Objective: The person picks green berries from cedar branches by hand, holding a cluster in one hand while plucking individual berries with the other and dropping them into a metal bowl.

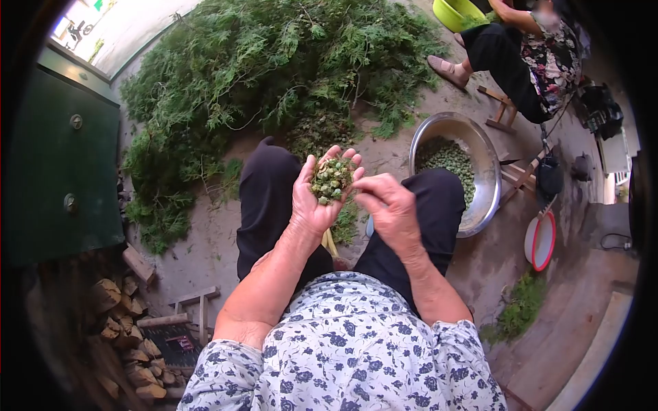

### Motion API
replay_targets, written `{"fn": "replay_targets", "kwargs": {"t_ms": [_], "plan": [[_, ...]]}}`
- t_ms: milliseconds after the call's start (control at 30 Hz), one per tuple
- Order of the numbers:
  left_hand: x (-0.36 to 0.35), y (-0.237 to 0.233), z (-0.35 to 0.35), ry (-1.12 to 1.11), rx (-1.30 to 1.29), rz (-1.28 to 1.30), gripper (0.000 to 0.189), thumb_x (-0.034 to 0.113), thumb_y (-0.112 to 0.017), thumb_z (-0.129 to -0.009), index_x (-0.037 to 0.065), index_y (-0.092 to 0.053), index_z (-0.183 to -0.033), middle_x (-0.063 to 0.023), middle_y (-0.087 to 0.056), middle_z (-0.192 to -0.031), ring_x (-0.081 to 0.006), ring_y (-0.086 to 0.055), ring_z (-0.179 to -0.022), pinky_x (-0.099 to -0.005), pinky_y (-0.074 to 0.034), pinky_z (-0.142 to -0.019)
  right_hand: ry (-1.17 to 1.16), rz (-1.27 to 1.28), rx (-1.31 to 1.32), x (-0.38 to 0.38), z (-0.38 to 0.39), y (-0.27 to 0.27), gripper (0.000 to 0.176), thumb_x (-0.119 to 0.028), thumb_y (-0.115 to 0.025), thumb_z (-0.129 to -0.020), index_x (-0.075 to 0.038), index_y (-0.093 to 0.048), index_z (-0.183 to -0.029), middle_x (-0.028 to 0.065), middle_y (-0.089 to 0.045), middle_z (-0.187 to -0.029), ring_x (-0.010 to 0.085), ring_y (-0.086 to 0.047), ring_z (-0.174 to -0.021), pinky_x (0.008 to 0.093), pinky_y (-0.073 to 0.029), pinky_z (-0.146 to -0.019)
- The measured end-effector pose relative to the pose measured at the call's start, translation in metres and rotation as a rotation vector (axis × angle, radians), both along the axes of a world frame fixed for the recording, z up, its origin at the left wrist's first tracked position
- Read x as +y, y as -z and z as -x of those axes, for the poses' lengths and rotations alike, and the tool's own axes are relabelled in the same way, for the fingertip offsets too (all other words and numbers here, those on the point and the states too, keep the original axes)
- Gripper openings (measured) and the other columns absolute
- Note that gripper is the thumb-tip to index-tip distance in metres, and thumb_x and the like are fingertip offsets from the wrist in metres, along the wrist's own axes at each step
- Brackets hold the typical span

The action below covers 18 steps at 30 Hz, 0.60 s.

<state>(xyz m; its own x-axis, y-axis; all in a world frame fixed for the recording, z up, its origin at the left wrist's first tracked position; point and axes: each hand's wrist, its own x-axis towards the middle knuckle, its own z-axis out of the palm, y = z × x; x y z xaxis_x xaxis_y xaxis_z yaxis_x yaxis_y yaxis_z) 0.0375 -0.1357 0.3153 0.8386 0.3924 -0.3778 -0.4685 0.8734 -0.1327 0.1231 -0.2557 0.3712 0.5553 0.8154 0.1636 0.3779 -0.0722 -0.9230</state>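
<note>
In the head view, your left hand sits at the middle of the frame, palm up and cupped, cradling a small heap of green seed cones against its curled fingers. Your right hand is just to the right of it, thumb and forefinger pinched together at the edge of the heap; you cannot tell whether a cone is caught between them. Both hands hang above your knees in black trousers. Right of your right knee, on the concrete ground, stands a steel bowl partly filled with more of the green cones. A big pile of evergreen branches fills the upper middle of the frame, reaching down to your knees. In the upper right another person in a floral top sits on a low wooden stool, with a lime-green basin near their hands. A red-rimmed white basin leans at the right, a green metal door stands at the left, and split firewood is stacked in the lower left.
</note>
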Motion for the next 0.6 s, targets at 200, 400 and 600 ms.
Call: {"fn": "replay_targets", "kwargs": {"t_ms": [200, 400, 600], "plan": [[0.001, 0.003, 0.001, -0.004, -0.041, -0.076, 0.046, 0.038, -0.034, -0.098, 0.0, -0.044, -0.122, -0.0243, -0.045, -0.128, -0.0384, -0.043, -0.121, -0.0502, -0.038, -0.102, -0.08, -0.022, -0.014, 0.014, 0.015, 0.023, 0.026, 0.003, -0.065, -0.075, -0.003, -0.065, -0.1, 0.0102, -0.058, -0.092, 0.0238, -0.059, -0.091, 0.0317, -0.048, -0.078], [-0.001, 0.006, -0.001, 0.017, -0.03, -0.087, 0.045, 0.037, -0.035, -0.098, 0.0, -0.045, -0.121, -0.0236, -0.048, -0.125, -0.0378, -0.046, -0.117, -0.0496, -0.04, -0.1, 0.018, 0.043, -0.221, 0.016, 0.026, 0.024, 0.02, 0.001, -0.066, -0.074, -0.002, -0.063, -0.093, 0.0107, -0.06, -0.089, 0.0228, -0.061, -0.082, 0.0314, -0.049, -0.073], [-0.003, 0.003, -0.001, 0.081, 0.014, -0.055, 0.042, 0.034, -0.038, -0.097, 0.0, -0.047, -0.121, -0.0214, -0.051, -0.122, -0.0347, -0.049, -0.115, -0.0482, -0.042, -0.099, 0.189, -0.024, 0.011, 0.022, 0.019, 0.008, 0.013, 0.001, -0.067, -0.074, -0.002, -0.064, -0.087, 0.0113, -0.061, -0.083, 0.0212, -0.062, -0.074, 0.0296, -0.049, -0.066]]}}
